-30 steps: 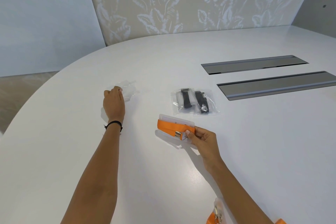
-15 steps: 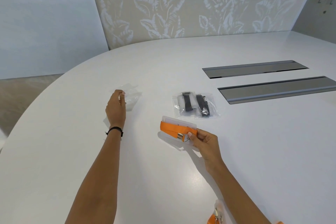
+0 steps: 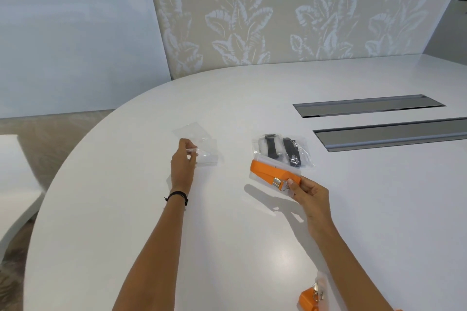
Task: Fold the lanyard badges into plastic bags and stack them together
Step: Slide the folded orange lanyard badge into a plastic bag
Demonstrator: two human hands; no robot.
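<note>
My right hand (image 3: 307,190) pinches a folded orange lanyard (image 3: 273,171) with its clear badge holder and metal clip, held just above the white table (image 3: 227,235). My left hand (image 3: 183,161) pinches the edge of an empty clear plastic bag (image 3: 207,151) and lifts it off the table. More clear bags (image 3: 188,130) lie behind it. Two bagged black lanyards (image 3: 283,150) lie side by side just beyond the orange one.
Another orange lanyard with a clip (image 3: 312,296) lies at the near edge by my right forearm. Two grey recessed cable trays (image 3: 366,106) (image 3: 394,135) are set into the table at the right. A leaf-patterned wall stands behind the table.
My left hand went from resting on the clear bags to pinching one and raising it. My right hand kept hold of the orange lanyard, barely shifting.
</note>
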